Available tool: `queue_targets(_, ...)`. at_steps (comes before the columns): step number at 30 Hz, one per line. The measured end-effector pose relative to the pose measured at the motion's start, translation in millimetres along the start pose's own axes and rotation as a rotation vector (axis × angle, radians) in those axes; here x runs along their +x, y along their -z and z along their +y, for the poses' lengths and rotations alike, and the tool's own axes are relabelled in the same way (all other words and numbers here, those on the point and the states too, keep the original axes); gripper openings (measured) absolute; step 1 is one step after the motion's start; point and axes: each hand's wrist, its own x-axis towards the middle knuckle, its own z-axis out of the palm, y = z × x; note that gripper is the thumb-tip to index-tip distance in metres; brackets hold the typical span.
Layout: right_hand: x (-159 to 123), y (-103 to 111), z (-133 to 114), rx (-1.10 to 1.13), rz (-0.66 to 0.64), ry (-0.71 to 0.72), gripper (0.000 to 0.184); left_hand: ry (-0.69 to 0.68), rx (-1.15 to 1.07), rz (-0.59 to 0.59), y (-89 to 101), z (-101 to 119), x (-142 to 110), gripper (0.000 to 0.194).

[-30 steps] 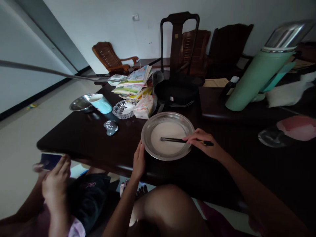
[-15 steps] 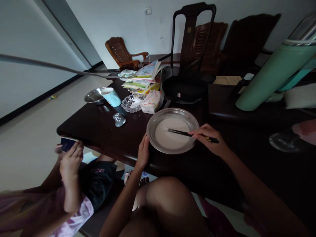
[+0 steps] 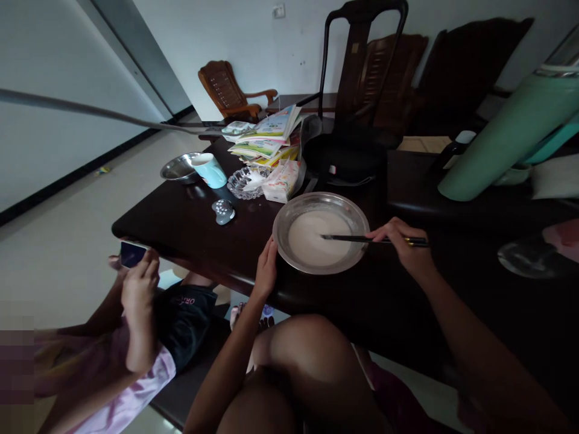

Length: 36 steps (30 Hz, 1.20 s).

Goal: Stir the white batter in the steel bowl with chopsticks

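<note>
A shallow metal bowl (image 3: 283, 253) of pale, milky batter (image 3: 312, 250) stands on the dark table. My left hand (image 3: 266, 265) steadies the bowl at its left rim, fingers against the outer wall and partly hidden by it. Closed around a pair of black chopsticks (image 3: 353, 239), my right hand (image 3: 404, 244) is just beyond the bowl's right edge. The chopsticks lie low across the right rim, tips dipping into the batter near its middle.
Behind the bowl are a tissue pack (image 3: 281, 181), a glass dish (image 3: 244, 182), stacked booklets (image 3: 266, 141) and a black bag (image 3: 344, 160). A light-blue mug (image 3: 210, 170) and another metal bowl (image 3: 174, 169) stand left. A green flask (image 3: 502, 138) rises right. Another person's hand (image 3: 140, 283) holds a phone.
My right hand has moved right with the chopsticks, which now lie flatter with their tips farther right in the batter. My left hand stays at the bowl. The view has shifted slightly.
</note>
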Motion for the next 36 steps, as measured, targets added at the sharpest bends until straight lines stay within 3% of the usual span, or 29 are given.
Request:
queue_targets(3, -1, -3, -1, 0.082, -0.073, -0.025, 0.042, -0.019, 0.031, 0.000, 0.6, 2, 0, 0.050)
queue_targets(6, -3, -11, 1, -0.020, -0.172, 0.035, 0.027, -0.022, 0.024, 0.004, 0.9, 0, 0, 0.051)
queue_targets(9, -1, -10, 3, -0.112, -0.087, 0.066, 0.020, -0.026, -0.013, -0.001, 0.9, -5, 1, 0.052)
queue_targets(12, 0, -5, 3, -0.065, 0.031, 0.031, 0.033, -0.031, -0.032, -0.007, 1.1, -8, 2, 0.053)
queue_targets(15, -1, -6, 1, 0.011, -0.034, 0.026, 0.038, -0.026, -0.026, -0.013, 1.4, -7, 1, 0.054)
queue_targets(18, -2, -11, 2, -0.044, -0.147, 0.074, 0.022, -0.022, -0.009, -0.007, 1.7, -5, 1, 0.054)
queue_targets(20, -1, -10, 3, -0.094, -0.109, 0.092, 0.017, -0.020, 0.001, -0.002, 1.8, -4, 1, 0.053)
queue_targets(24, 2, -2, 4, -0.021, 0.048, 0.052, 0.039, -0.030, 0.017, -0.012, 2.2, -4, 2, 0.052)
queue_targets(26, 1, -4, 4, 0.035, -0.014, 0.050, 0.043, -0.035, 0.028, -0.016, 2.7, -4, 2, 0.052)
queue_targets(30, 0, -13, 5, -0.048, -0.174, 0.120, 0.022, -0.019, 0.051, 0.016, 4.0, -4, 3, 0.052)
queue_targets(32, 2, -11, 6, -0.092, -0.083, 0.127, 0.020, -0.025, 0.061, 0.017, 4.4, -4, 3, 0.052)
queue_targets(34, 4, -3, 6, -0.063, 0.058, 0.088, 0.032, -0.041, 0.060, 0.001, 4.3, -4, 3, 0.052)
queue_targets(36, 5, 2, 5, 0.020, 0.100, 0.046, 0.045, -0.056, 0.056, -0.012, 4.0, -4, 3, 0.052)
